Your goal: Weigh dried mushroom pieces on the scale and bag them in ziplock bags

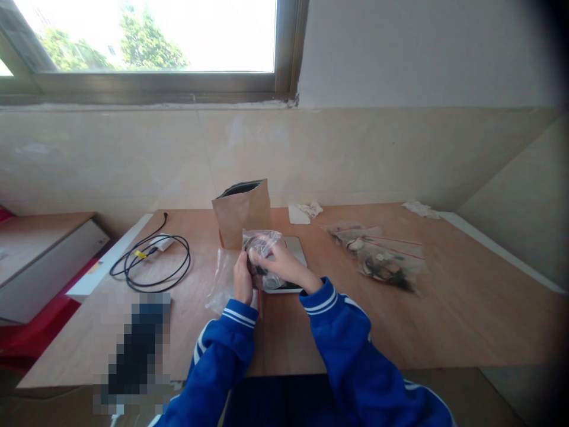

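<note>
Both my hands hold a clear plastic bag [265,240] with dark and pale contents that I cannot make out exactly. My left hand [242,279] is closed on its left side. From the right, my right hand [284,264] grips the bag, its fingers pressed on the upper part. Under and behind the bag lies a flat silver-white device [295,248], partly hidden by my hands. A brown paper bag [243,214] stands open just behind them. Another clear plastic bag [220,284] lies flat to the left of my left hand.
Zip bags with dried pieces [386,264] lie on the right of the wooden table [347,332]. A coiled black cable [128,279] with a white adapter [162,242] lies left, above a blurred dark object [137,350]. Crumpled tissue [310,210] sits near the wall.
</note>
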### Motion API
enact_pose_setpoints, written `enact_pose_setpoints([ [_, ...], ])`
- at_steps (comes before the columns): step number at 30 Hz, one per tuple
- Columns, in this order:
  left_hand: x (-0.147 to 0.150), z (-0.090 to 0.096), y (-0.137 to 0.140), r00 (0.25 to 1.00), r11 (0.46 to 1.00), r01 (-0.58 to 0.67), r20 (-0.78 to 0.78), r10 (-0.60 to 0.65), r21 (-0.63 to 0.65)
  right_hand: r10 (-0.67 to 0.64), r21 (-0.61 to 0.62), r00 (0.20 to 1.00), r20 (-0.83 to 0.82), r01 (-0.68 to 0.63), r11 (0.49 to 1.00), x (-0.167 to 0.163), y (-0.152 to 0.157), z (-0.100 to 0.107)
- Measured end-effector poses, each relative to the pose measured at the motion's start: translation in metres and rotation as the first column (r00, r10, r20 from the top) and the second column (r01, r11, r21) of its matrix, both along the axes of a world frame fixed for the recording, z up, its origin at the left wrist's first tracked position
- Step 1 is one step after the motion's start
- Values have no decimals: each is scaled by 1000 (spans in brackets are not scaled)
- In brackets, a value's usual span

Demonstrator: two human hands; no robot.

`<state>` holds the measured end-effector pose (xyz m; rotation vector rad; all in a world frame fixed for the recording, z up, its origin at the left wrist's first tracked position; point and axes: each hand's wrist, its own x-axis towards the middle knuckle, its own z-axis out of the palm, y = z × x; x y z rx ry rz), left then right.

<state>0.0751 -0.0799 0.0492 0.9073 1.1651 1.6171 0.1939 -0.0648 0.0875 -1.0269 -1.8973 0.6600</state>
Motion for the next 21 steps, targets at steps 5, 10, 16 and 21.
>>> enact_pose_setpoints([
  [5,3,-14,2,999,1000,-22,24,22,-4,53,-83,998,27,-51,995,-3,3,-18],
  [10,2,-15,-1,997,995,-74,-5,73,-70,63,-97,997,41,-59,993,-7,4,-24],
  [16,-9,-29,3,994,996,-66,-91,61,-57,45,-82,992,115,-35,996,-18,-1,-20],
  [21,-19,-57,15,993,994,-72,-96,64,-83,97,-80,978,186,-84,993,-20,-2,-16],
])
